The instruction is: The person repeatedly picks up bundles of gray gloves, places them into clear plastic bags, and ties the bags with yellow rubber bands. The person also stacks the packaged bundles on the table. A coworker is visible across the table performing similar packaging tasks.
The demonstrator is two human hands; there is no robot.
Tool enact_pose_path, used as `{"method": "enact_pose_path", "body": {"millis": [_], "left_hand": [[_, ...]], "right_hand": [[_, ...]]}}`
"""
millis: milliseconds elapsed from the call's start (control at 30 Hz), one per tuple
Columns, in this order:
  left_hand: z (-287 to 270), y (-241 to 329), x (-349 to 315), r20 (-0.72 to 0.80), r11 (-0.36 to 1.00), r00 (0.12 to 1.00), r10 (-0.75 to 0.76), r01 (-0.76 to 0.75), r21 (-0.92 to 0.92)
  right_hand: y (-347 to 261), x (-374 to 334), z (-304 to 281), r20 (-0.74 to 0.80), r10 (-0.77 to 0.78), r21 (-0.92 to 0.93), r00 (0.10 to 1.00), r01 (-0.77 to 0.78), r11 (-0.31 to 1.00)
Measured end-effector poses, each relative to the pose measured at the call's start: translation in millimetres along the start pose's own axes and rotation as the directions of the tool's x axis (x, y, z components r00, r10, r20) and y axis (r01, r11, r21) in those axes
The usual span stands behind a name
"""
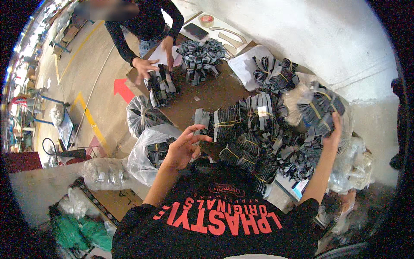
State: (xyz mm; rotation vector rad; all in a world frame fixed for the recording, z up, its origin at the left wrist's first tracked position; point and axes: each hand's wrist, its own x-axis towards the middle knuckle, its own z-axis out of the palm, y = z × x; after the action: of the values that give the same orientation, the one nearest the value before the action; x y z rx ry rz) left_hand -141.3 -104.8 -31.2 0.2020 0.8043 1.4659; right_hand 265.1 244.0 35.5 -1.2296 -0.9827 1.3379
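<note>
My right hand (333, 131) grips the right edge of a bundle of dark grey fabric strips (318, 110), tied with yellow bands, at the right of the table. My left hand (186, 146) has its fingers apart and holds nothing. Its fingertips lie close to the left end of a row of black and grey strips (226, 123) bound with a yellow band; whether they touch it I cannot tell. Behind that row stands a bundle with a white label (262, 111). More banded bundles (241, 154) are heaped in front of me, beside a loose pile of strips (297, 159).
Across the brown table (189, 97), a co-worker's hands (148, 67) are at another bundle (161, 88). A fluffy strip pile (200, 56), a phone (195, 31) and a tape roll (207, 20) lie at the back. Clear plastic bags (146, 151) stand left; a wall (345, 47) rises right.
</note>
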Motion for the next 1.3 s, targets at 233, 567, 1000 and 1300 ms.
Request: {"method": "enact_pose_path", "body": {"millis": [233,567,1000,1300], "left_hand": [[-2,2,10,-0.153,0.996,0.987,0.045,-0.057,-0.075],[-21,-7,41,-0.250,0.934,0.968,0.017,-0.105,-0.342],[-16,-10,55,-0.063,0.977,0.997,-0.044,0.029,-0.211],[-50,-42,92,0.008,0.900,0.996,-0.088,0.083,-0.428]], "right_hand": [[-8,123,-71,0.042,0.145,-0.091,0.989,-0.141,0.986],[17,153,-107,-0.012,0.239,-0.479,0.971,-0.215,0.851],[8,21,61,0.387,-0.430,-0.673,0.816,0.569,0.473],[117,-74,236,0.803,-0.128,-0.378,0.582,0.663,0.646]]}}
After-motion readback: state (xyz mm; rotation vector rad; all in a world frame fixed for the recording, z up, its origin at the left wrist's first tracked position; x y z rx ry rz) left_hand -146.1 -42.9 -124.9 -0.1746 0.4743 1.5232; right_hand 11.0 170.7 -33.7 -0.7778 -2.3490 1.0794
